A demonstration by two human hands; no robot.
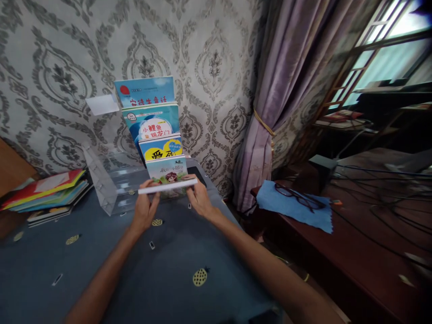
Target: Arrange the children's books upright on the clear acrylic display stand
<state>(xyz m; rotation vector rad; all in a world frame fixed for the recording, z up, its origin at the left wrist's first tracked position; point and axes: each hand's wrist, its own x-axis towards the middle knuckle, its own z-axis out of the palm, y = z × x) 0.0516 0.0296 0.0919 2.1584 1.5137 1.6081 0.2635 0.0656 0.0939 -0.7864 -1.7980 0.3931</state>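
Both my hands hold a thin book [168, 186], seen nearly edge-on as a white strip. My left hand [146, 208] grips its left end, and my right hand [200, 197] is closed on its right end. Just behind it, a book with a drawn girl on its cover [168, 168] stands upright. Rising in steps behind that are a blue and yellow book [161, 149], a teal book with a white circle [153, 121] and a taller blue book [145, 91]. They stand at the right side of a clear tiered rack [101, 184].
A pile of colourful books and folders [50, 191] lies left of the rack on the blue patterned tablecloth [128, 270]. Wallpaper and a tied purple curtain [266, 103] rise behind. Right, a dark red table [337, 256] carries glasses [300, 197] on a blue cloth [270, 204], and tangled cables.
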